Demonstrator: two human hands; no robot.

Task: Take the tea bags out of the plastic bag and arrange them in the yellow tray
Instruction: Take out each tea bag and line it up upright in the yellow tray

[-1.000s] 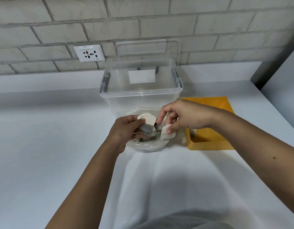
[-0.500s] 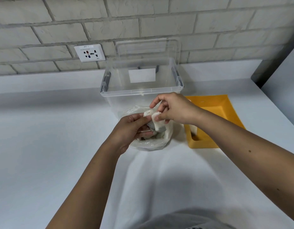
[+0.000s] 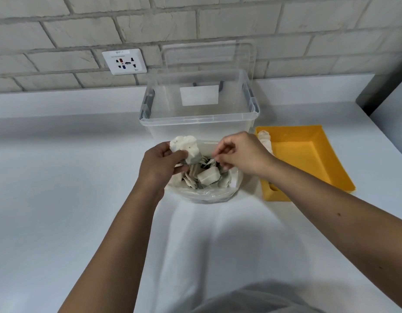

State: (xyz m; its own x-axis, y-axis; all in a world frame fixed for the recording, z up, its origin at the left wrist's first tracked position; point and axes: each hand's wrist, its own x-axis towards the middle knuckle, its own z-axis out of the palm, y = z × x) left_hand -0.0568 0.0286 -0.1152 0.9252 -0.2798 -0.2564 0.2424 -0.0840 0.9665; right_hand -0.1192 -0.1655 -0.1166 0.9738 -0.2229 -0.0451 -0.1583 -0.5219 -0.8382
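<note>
White counter (image 3: 60, 199) in front of me, running back to the wall. At the back, middle, the clear plastic bin (image 3: 200, 125) stands on it, and a clear lid (image 3: 206, 57) rises behind the bin. Just this side of the bin sits the plastic bag (image 3: 206, 196) of tea bags (image 3: 208, 177), right up against it. To the right lies the yellow tray (image 3: 308, 159), flat and slightly skewed, its far left corner beside the bin.

Open plastic bag (image 3: 206, 196) w/ tea bags (image 3: 208, 177), nr yellow tray (image 3: 308, 159)
</note>
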